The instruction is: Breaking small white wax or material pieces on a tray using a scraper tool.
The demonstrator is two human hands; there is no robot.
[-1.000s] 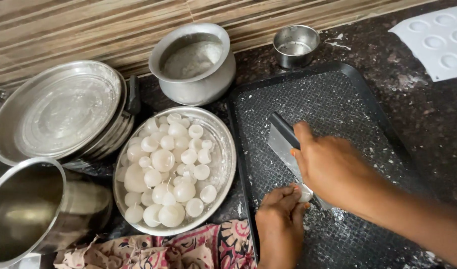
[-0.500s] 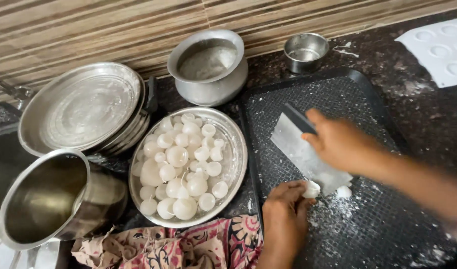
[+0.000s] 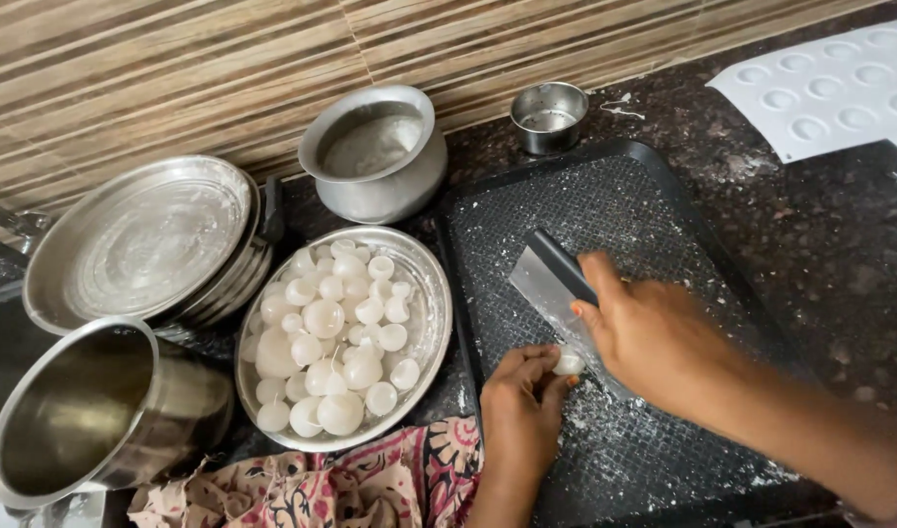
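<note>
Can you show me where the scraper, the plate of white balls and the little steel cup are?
Scraper [image 3: 544,284], head view, on its flat metal blade.
Plate of white balls [image 3: 431,293], head view, on its bare right rim.
Little steel cup [image 3: 549,129], head view, on its front wall.

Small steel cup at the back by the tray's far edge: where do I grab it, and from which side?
Probably from above, pinching the rim of the steel cup. It stands upright with its mouth open. The black tray crowds its near side and the tiled wall its far side, while the round pot sits to its left, so top access is freest.
</note>
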